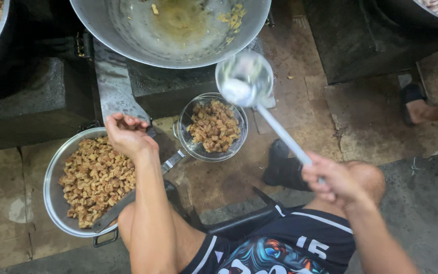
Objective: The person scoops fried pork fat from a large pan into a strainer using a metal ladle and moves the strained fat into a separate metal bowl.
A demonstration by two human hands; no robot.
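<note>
Fingers: your right hand [336, 178] grips the ladle [259, 99] handle; your left hand [126, 133] curls loosely, empty.
Left hand: above the bowl [51, 187] of fried pieces.
Strainer [213, 127]: just beside the wok [128, 30].

L hand [126, 133] raised, wrist bent, fingers curled loosely inward (palm half shut, holding nothing). R hand [336, 178] clenched in a fist-grip, forearm angled out. Both arms rest over bent knees.
</note>
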